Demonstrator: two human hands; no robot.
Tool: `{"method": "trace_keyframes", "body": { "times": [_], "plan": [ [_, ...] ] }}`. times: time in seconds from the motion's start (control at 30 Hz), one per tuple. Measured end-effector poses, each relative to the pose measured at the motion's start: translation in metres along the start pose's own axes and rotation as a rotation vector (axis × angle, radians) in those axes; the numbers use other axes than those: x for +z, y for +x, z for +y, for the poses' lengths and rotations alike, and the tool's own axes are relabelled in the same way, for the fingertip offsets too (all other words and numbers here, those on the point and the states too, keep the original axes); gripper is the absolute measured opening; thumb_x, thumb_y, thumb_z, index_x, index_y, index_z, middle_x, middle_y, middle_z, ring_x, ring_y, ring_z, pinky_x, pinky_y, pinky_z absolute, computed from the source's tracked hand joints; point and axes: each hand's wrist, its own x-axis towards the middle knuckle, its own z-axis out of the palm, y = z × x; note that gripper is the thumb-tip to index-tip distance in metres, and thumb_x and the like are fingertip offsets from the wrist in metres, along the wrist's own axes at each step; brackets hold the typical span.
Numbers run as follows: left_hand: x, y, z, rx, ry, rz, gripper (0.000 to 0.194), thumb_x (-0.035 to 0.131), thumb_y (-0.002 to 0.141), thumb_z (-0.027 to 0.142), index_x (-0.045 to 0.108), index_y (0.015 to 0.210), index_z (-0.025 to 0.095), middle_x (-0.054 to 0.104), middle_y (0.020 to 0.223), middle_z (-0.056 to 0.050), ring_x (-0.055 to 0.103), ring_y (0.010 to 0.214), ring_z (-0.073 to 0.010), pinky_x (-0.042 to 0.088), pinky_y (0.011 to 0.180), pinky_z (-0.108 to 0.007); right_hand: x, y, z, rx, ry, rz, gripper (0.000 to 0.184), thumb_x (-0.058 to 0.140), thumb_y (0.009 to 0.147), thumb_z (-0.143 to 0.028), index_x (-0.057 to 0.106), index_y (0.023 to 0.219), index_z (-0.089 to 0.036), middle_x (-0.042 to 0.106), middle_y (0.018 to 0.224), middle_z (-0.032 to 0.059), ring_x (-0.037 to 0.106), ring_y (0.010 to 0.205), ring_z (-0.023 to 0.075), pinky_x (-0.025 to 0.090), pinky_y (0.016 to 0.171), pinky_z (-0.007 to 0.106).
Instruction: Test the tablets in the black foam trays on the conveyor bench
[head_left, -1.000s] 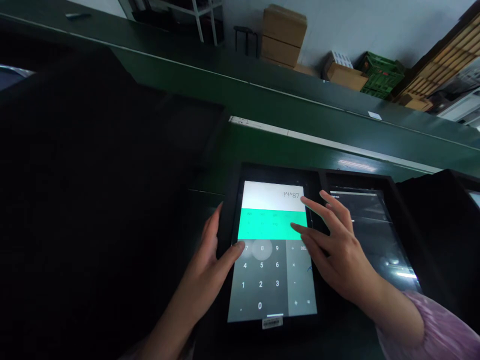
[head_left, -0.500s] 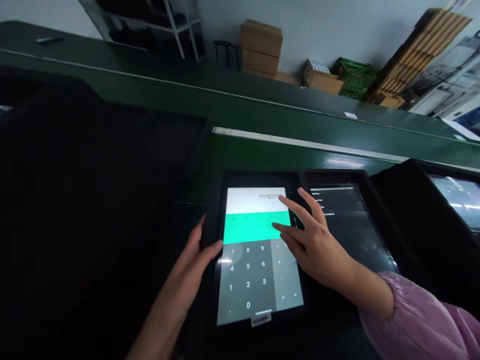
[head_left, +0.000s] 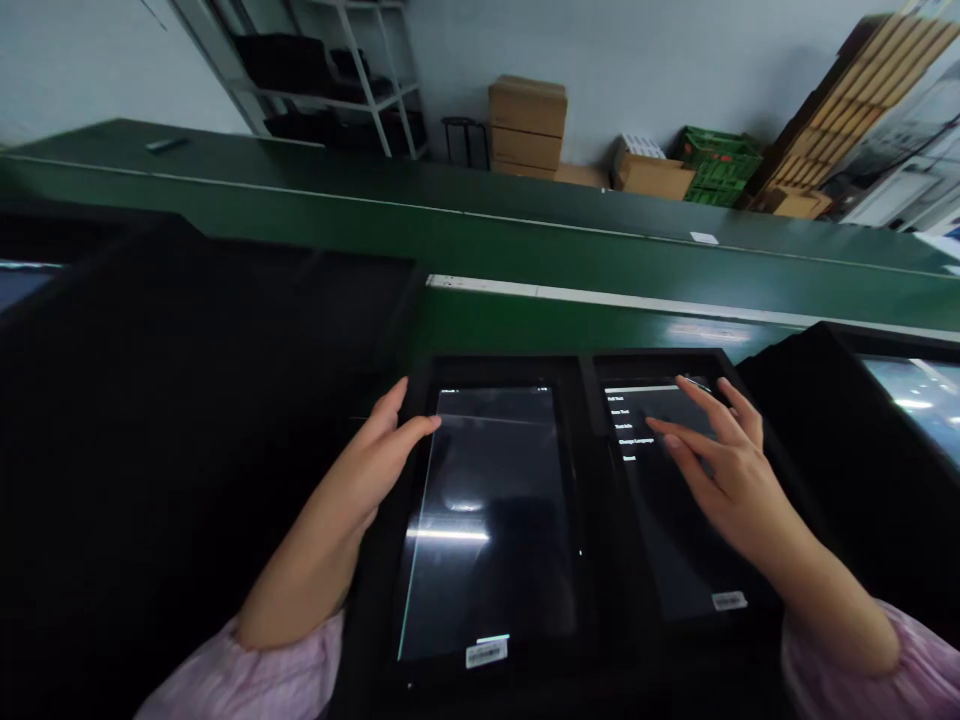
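Note:
Two tablets lie face up side by side in a black tray. The left tablet shows a dark screen with a thin status line at the top and a barcode label at the bottom. On the right tablet a short white text menu shows at the upper left. My left hand grips the tray's left wall, thumb reaching over toward the left tablet's edge, index finger along the outside. My right hand is over the right tablet, fingers spread, one fingertip at the menu; contact with the glass cannot be made out.
More black trays stand at left and right, the right one holding a tablet. Beyond runs a green conveyor bench with a white rail. Cardboard boxes, a green crate and shelving stand behind.
My right hand has moved right, from the left tablet to the right one. The left tablet's calculator has given way to a dark screen. My left hand is slightly higher along the tray.

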Motion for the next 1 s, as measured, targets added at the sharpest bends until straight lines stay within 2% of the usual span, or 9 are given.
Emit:
{"method": "trace_keyframes", "body": {
  "times": [0.07, 0.13, 0.23, 0.33, 0.5, 0.57, 0.7, 0.83, 1.0],
  "plan": [
    [0.004, 0.002, 0.009, -0.066, -0.051, -0.016, 0.078, 0.072, 0.081, 0.030, 0.054, 0.157, 0.022, 0.064, 0.154, -0.012, 0.057, 0.145, -0.0348, 0.038, 0.127, -0.049, 0.002, -0.001, 0.002, -0.022, -0.005, 0.020, 0.039, 0.046, 0.109, -0.044, 0.083, 0.114, -0.031, 0.056, 0.158, 0.0060, 0.033, 0.156, 0.0463, 0.042, 0.115, 0.079],
    [0.006, 0.003, 0.013, -0.078, -0.094, -0.049, 0.086, 0.070, 0.078, 0.026, 0.048, 0.160, 0.019, 0.067, 0.150, -0.012, 0.062, 0.139, -0.0352, 0.042, 0.124, -0.049, 0.000, -0.002, 0.005, -0.034, 0.008, 0.057, 0.040, 0.046, 0.109, -0.046, 0.083, 0.113, -0.031, 0.060, 0.154, 0.0063, 0.038, 0.154, 0.0470, 0.048, 0.109, 0.076],
    [0.005, 0.006, 0.010, -0.029, -0.064, -0.094, 0.094, 0.074, 0.076, 0.027, 0.042, 0.163, 0.015, 0.067, 0.150, -0.014, 0.061, 0.139, -0.0364, 0.045, 0.122, -0.049, -0.005, -0.002, 0.006, 0.018, 0.044, 0.110, 0.035, 0.050, 0.108, -0.045, 0.081, 0.115, -0.032, 0.066, 0.149, 0.0056, 0.049, 0.148, 0.0441, 0.059, 0.098, 0.067],
    [0.001, 0.011, 0.004, 0.002, 0.014, -0.135, 0.099, 0.076, 0.077, 0.031, 0.035, 0.166, 0.017, 0.063, 0.153, -0.016, 0.059, 0.142, -0.0361, 0.045, 0.122, -0.048, -0.013, 0.001, 0.000, 0.064, 0.050, 0.129, 0.036, 0.049, 0.108, -0.047, 0.081, 0.114, -0.032, 0.070, 0.143, 0.0064, 0.056, 0.142, 0.0424, 0.062, 0.090, 0.062],
    [-0.002, 0.015, 0.002, 0.067, 0.118, -0.161, 0.106, 0.078, 0.076, 0.032, 0.029, 0.169, 0.018, 0.049, 0.167, -0.015, 0.047, 0.153, -0.0341, 0.039, 0.126, -0.043, -0.022, 0.007, -0.012, 0.096, 0.096, 0.132, 0.034, 0.049, 0.110, -0.041, 0.081, 0.114, -0.029, 0.070, 0.142, 0.0074, 0.060, 0.139, 0.0379, 0.061, 0.099, 0.061],
    [-0.001, 0.011, 0.006, 0.026, 0.074, -0.154, 0.102, 0.079, 0.077, 0.034, 0.034, 0.168, 0.021, 0.052, 0.165, -0.012, 0.049, 0.152, -0.0344, 0.041, 0.125, -0.043, -0.023, 0.008, -0.015, 0.110, 0.126, 0.153, 0.031, 0.050, 0.109, -0.035, 0.080, 0.117, -0.028, 0.069, 0.142, 0.0075, 0.060, 0.139, 0.0353, 0.061, 0.101, 0.057],
    [0.002, 0.000, 0.016, -0.060, -0.011, -0.087, 0.077, 0.077, 0.085, 0.036, 0.052, 0.159, 0.028, 0.061, 0.158, -0.003, 0.055, 0.147, -0.0338, 0.043, 0.123, -0.041, -0.024, 0.008, -0.014, 0.089, 0.122, 0.136, 0.031, 0.050, 0.110, -0.031, 0.079, 0.118, -0.025, 0.069, 0.142, 0.0075, 0.057, 0.140, 0.0336, 0.058, 0.106, 0.056],
    [0.002, -0.002, 0.018, -0.093, -0.004, -0.037, 0.070, 0.075, 0.089, 0.035, 0.055, 0.156, 0.030, 0.071, 0.145, 0.000, 0.055, 0.146, -0.0368, 0.044, 0.123, -0.049, -0.021, 0.006, -0.011, 0.066, 0.094, 0.089, 0.033, 0.049, 0.110, -0.033, 0.080, 0.118, -0.025, 0.068, 0.144, 0.0077, 0.054, 0.143, 0.0338, 0.057, 0.108, 0.056],
    [-0.003, 0.006, 0.015, -0.095, -0.019, 0.042, 0.066, 0.072, 0.084, 0.020, 0.063, 0.149, 0.026, 0.072, 0.144, 0.000, 0.059, 0.144, -0.0283, 0.049, 0.119, -0.039, -0.023, 0.005, -0.013, 0.011, 0.163, -0.012, 0.035, 0.048, 0.111, -0.033, 0.081, 0.118, -0.029, 0.062, 0.151, 0.0046, 0.047, 0.150, 0.0339, 0.055, 0.113, 0.057]
  ]
}}
